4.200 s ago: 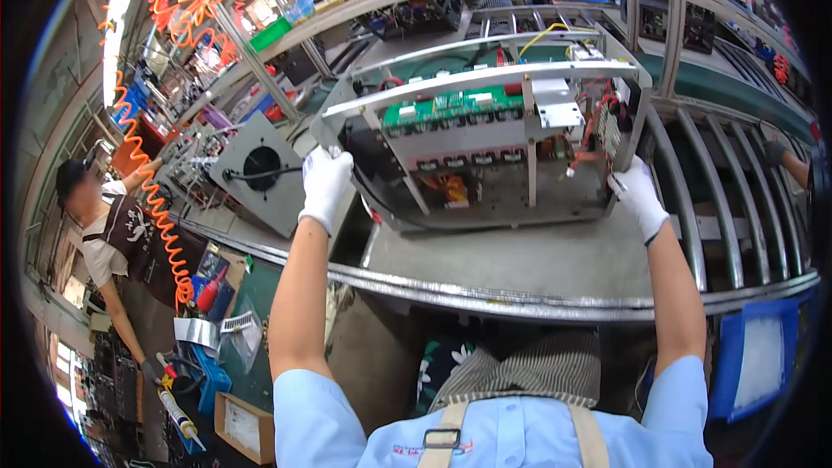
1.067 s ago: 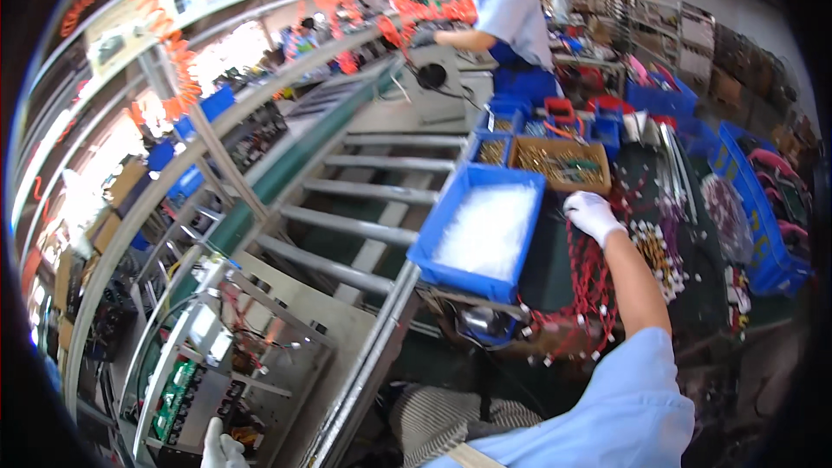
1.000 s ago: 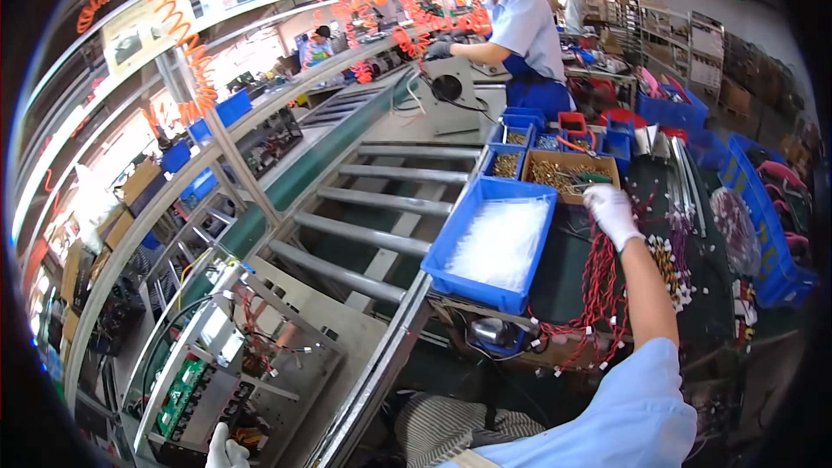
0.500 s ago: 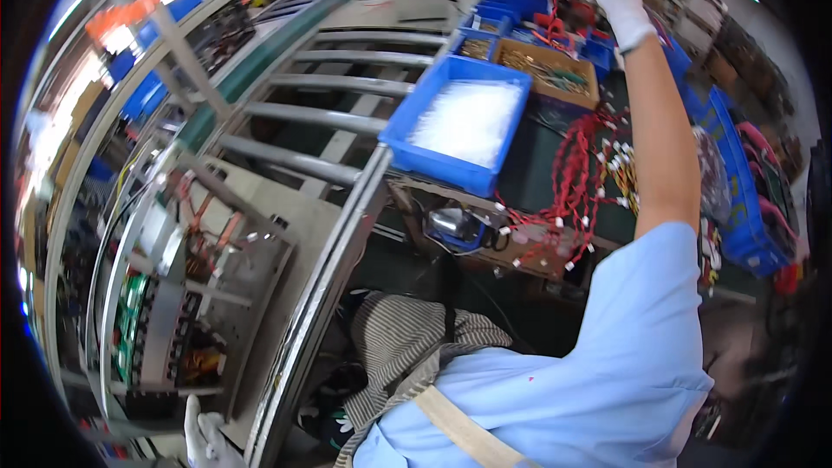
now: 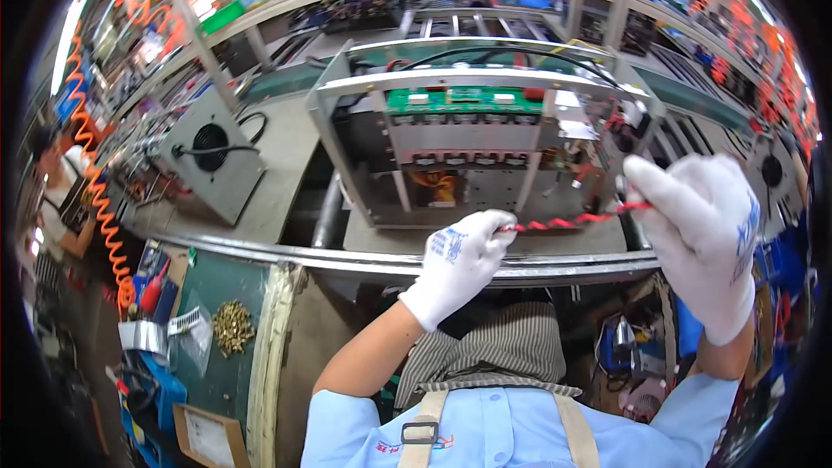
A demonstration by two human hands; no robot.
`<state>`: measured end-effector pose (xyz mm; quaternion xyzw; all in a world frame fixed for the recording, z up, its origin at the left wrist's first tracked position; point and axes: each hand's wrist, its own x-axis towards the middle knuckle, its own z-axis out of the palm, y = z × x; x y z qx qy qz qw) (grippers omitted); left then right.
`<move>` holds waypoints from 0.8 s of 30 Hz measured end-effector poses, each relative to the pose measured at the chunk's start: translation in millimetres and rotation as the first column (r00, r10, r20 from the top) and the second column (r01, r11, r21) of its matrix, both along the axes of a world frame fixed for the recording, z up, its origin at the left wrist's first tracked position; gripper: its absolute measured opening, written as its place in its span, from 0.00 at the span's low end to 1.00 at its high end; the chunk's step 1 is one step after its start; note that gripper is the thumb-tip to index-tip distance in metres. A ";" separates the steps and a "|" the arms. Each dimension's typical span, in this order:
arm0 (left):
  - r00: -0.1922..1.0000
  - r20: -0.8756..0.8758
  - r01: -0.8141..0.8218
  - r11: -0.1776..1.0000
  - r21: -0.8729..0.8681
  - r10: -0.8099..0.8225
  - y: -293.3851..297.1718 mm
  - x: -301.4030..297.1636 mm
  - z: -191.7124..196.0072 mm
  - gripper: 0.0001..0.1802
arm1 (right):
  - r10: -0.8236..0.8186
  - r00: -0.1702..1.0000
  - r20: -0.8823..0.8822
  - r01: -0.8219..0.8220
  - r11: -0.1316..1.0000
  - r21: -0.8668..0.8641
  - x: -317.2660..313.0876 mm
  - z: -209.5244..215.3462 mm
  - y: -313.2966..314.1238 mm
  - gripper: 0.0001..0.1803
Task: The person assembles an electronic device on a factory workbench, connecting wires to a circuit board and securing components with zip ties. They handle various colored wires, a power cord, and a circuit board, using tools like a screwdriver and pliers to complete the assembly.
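Observation:
A red twisted wire (image 5: 563, 222) stretches almost level between my two white-gloved hands. My left hand (image 5: 461, 264) pinches its left end. At the other end, my right hand (image 5: 698, 230) has its fingers closed on the wire, held a little higher. Just beyond the wire stands an open metal chassis (image 5: 381, 80) with a green circuit board (image 5: 464, 100) across its upper part. Black components sit in rows below the board, and copper-coloured windings (image 5: 433, 188) show at the bottom. My right hand covers part of the chassis's right side.
Left of the chassis stands a grey metal panel with a fan (image 5: 211, 149). A metal rail (image 5: 416, 262) runs along the near edge. On the green bench at left lie a pile of brass fittings (image 5: 234, 328) and a small carton (image 5: 211, 438). An orange coiled hose (image 5: 94, 178) hangs at left.
My view has swung left from the parts bins to the chassis. My right hand has come down from the bins with the red wire, and my left hand now grips its other end.

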<state>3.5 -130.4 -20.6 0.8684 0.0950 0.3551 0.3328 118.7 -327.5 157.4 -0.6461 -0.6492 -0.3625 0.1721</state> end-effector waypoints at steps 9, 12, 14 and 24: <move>0.976 0.044 -0.084 0.554 -0.828 0.212 52.5 -99.1 -62.7 0.17 | -0.076 0.127 -0.989 -0.754 0.640 -0.146 38.9 -145.3 50.7 0.17; 0.985 0.092 0.002 0.530 -0.848 0.144 44.7 -87.9 -47.2 0.19 | -0.102 -0.259 -0.960 -0.572 0.818 0.067 16.6 -226.0 105.8 0.25; 0.979 0.130 0.030 0.516 -0.856 0.159 41.2 -82.7 -45.2 0.20 | -0.159 -0.428 -0.890 -0.580 0.803 0.135 6.1 -234.1 122.5 0.26; 0.982 -0.187 -0.058 0.939 -0.339 -0.006 36.5 -52.8 -64.0 0.13 | -0.123 -0.617 -0.777 -0.581 0.737 0.344 5.2 -258.1 132.9 0.33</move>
